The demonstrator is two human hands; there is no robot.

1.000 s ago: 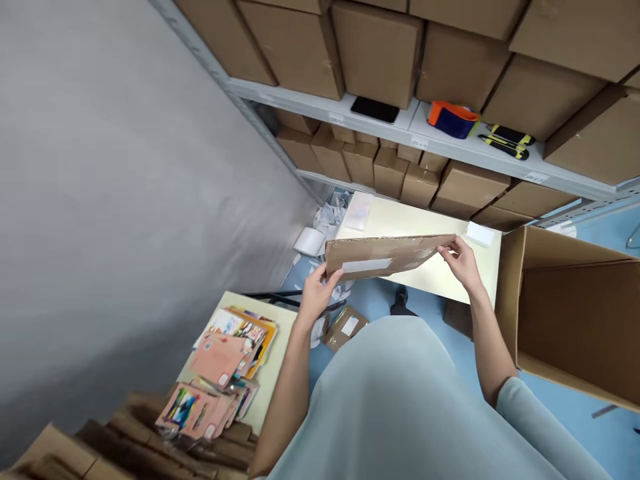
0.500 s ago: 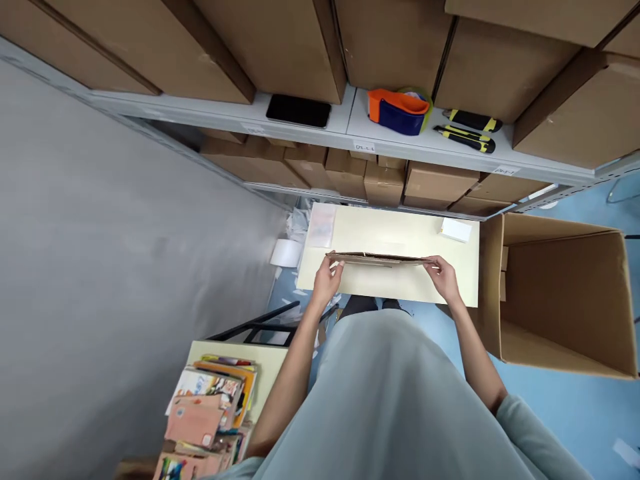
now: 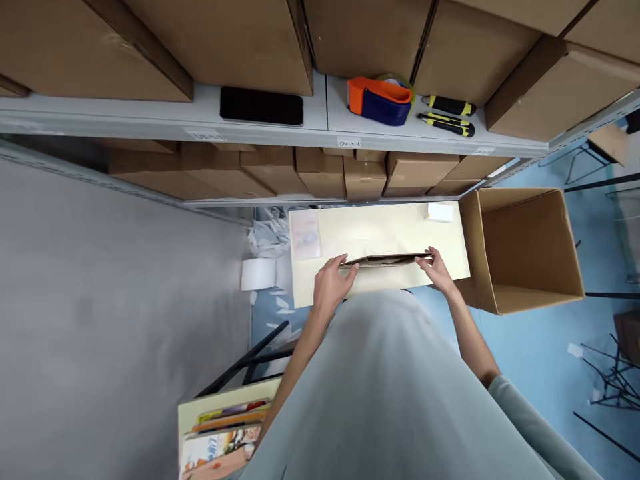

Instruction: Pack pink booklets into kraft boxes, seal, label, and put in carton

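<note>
flat cardboard is gripped at opposite ends by left hand and right hand, presumably so it is kept steady.

The left forearm points to 1 o'clock; the right forearm, bare below a pale sleeve, points to 11. The left hand pinches between thumb and fingers; the right hand, at 3 o'clock from it, pinches likewise, its thumb aimed at 10.

Cardboard left of open box
</note>
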